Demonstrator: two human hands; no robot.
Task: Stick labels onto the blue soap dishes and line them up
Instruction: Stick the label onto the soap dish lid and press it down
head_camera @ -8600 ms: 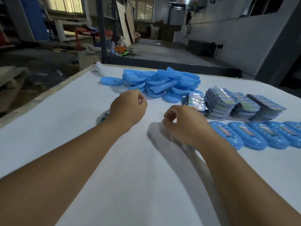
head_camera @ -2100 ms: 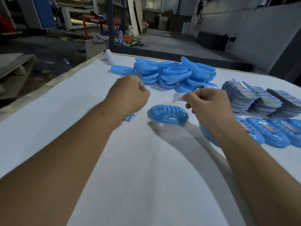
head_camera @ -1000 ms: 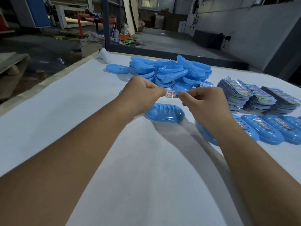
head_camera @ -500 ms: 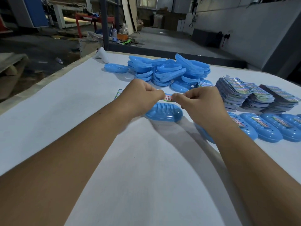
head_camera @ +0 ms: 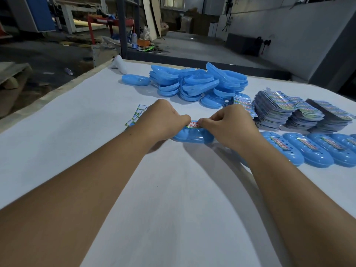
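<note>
Pinching a label (head_camera: 193, 124) from both ends over a dish (head_camera: 192, 136) on the white table (head_camera: 173, 189).

Both hands are working close together: the left hand (head_camera: 163, 120) is gripping the label's left end between curled fingers and thumb, the right hand (head_camera: 229, 124) its right end, holding it right at the dish's top. Off to the right, labelled dishes (head_camera: 300, 151) are sitting in a row, with label stacks (head_camera: 289, 112) behind them and a heap of bare dishes (head_camera: 196, 81) lying further back.
</note>
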